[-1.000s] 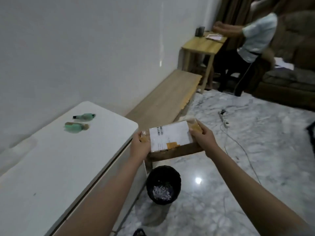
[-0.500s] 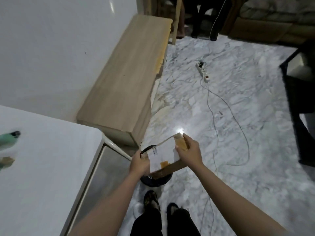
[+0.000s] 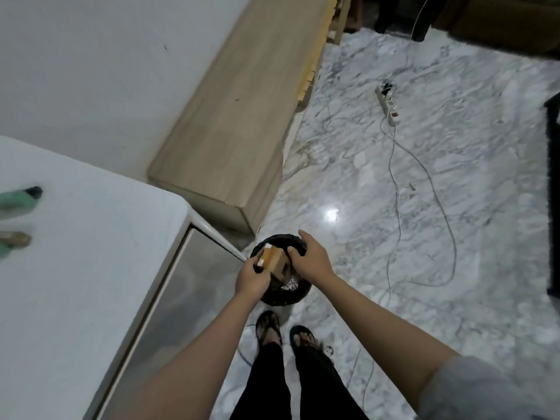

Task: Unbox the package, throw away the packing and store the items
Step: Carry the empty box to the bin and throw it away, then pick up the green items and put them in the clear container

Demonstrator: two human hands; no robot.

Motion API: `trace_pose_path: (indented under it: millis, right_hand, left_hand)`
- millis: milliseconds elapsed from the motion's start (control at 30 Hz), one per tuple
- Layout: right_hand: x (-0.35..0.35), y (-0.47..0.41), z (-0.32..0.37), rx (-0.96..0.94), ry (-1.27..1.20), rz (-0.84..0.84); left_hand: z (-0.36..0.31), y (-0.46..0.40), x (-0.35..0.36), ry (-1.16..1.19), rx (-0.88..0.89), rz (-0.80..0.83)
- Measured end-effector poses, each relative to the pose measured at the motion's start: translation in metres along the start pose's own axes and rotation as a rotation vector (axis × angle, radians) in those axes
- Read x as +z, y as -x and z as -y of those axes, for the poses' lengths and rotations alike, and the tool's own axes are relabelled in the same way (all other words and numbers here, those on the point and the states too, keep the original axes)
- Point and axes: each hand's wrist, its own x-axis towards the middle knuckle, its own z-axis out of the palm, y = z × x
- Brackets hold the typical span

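A cardboard box (image 3: 272,258) is held over a round black bin (image 3: 283,269) that stands on the marble floor (image 3: 424,207), just right of the near corner of the white tabletop (image 3: 85,253). The box is tipped on edge, its taped brown side up and its white label turned left; its long axis runs from near-right to far-left, with the lower end dipping into the bin's mouth. The left hand (image 3: 253,280) is curled closed on the box's near-left end. The right hand (image 3: 310,259) lies over the far-right side with fingers bent onto the box and the bin's rim; whether it truly grips cannot be told. Pale shredded packing (image 3: 290,285) shows inside the bin below the box.

On the tabletop's far left edge lie two green bottles (image 3: 18,199), both cut off by the frame, each lying on its side with its cap to the right. One long wooden bench (image 3: 242,116) runs along the wall beyond the bin. One white power strip (image 3: 388,105) lies on the floor far right, its cord looping nearer. Two sandalled feet (image 3: 285,333) stand just near of the bin.
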Motion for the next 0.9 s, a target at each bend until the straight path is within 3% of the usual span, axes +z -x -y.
trace_pose_path:
  millis: [267, 467, 700, 900]
  right_hand:
    - [-0.011, 0.039, 0.11, -0.365, -0.053, -0.061]
    - [0.035, 0.083, 0.202, -0.733, -0.1, 0.004]
    - [0.129, 0.133, 0.258, -0.986, 0.03, 0.242]
    - [0.201, 0.142, 0.298, -1.17, 0.2, 0.246]
  left_hand:
    - [-0.05, 0.095, -0.066, 0.206, 0.242, -0.326]
    - [-0.049, 0.164, -0.145, 0.282, 0.463, -0.699]
    - [0.038, 0.219, -0.252, 0.274, 0.365, -1.114]
    - [0.142, 0.239, -0.347, 0.153, 0.19, -1.437]
